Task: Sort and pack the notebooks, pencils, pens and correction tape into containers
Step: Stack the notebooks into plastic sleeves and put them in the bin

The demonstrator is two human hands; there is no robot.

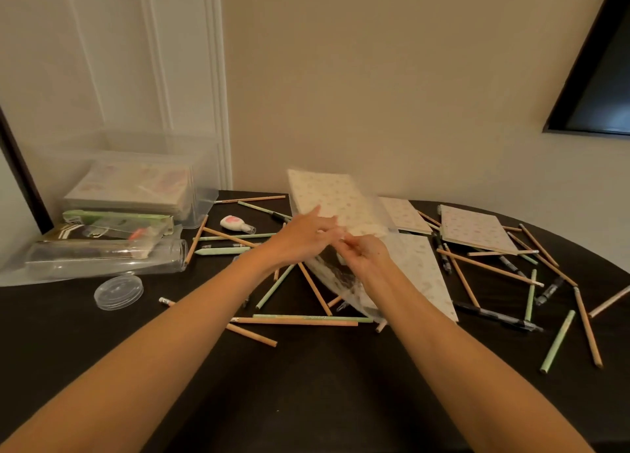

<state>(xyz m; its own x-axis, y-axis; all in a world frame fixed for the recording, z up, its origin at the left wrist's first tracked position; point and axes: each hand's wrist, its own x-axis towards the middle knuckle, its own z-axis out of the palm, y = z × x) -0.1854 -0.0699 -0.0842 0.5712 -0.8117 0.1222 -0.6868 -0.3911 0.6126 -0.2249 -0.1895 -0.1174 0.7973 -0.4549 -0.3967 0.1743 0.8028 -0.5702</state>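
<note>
Both hands meet at the centre of the desk (306, 401): the left hand (300, 238) and right hand (366, 255) have their fingers pinched together on the clear plastic sleeve (341, 282) around a patterned notebook (327, 197), which is tilted up off the surface; motion blur hides the exact finger contact. From the head view, a second notebook (419, 268) lies just beside the right hand, a third (405, 215) behind it and a fourth (477, 229) further right. A clear storage box (201, 166) at the far left already holds stacked notebooks. A clear tube (112, 260) lies on its side near it, its lid (118, 291) off and flat on the desk. Correction tape (235, 223) sits between the box and the hands. Pencils (296, 321) and pens (494, 314) are scattered all around, several under the raised sleeve. Risk: the slick sleeve could slip from a pinch grip, dropping the notebook onto the pencils, and a sweeping forearm could roll pencils off the curved right edge of the desk. Open room exists only in the near foreground; a path to the box crosses loose pencils and the correction tape, so lifting clear looks advisable.
</note>
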